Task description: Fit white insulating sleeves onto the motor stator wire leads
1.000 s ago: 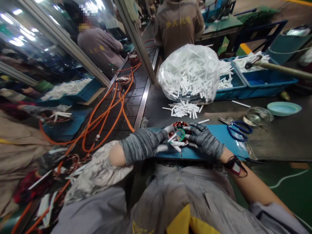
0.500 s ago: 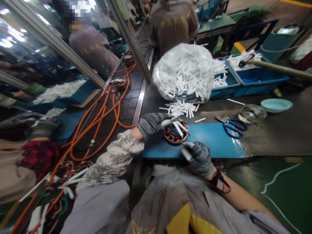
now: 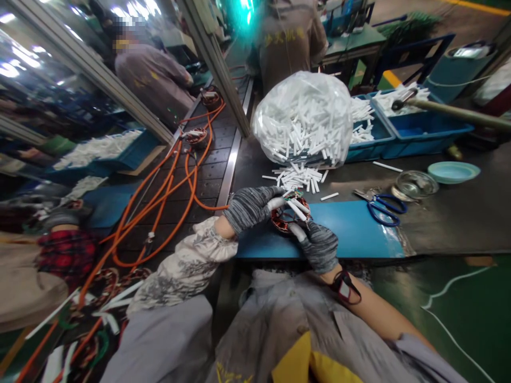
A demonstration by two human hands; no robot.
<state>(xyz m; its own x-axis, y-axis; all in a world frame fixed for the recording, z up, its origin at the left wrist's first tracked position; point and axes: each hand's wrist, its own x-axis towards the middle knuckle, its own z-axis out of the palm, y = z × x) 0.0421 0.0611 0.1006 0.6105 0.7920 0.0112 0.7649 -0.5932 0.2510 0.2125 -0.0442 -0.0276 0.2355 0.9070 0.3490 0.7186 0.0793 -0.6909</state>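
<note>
A ring-shaped coil with copper windings (image 3: 281, 224) rests near the left end of a blue mat (image 3: 351, 229). White sleeves (image 3: 297, 208) and green wires lie across its top. My left hand (image 3: 251, 208), in a grey striped glove, closes its fingers on the coil's upper left edge. At the lower right rim, my right hand (image 3: 319, 246), gloved alike, has its thumb and fingers round the coil's edge. The glove fingertips are pale. Just beyond the coil, loose white tubes (image 3: 305, 175) spill from a clear plastic bag (image 3: 301, 117).
Blue-handled scissors (image 3: 385, 210), a glass bowl (image 3: 415, 185) and a light green dish (image 3: 454, 172) stand right. Blue bins (image 3: 429, 141) sit behind. Orange cables (image 3: 194, 181) cross the conveyor (image 3: 211, 159) on the left. A co-worker's gloved hand (image 3: 66, 217) is far left.
My right hand has moved up and in to the coil's rim and closed on it. The coil has shifted slightly right, and my left hand has moved slightly with it.
</note>
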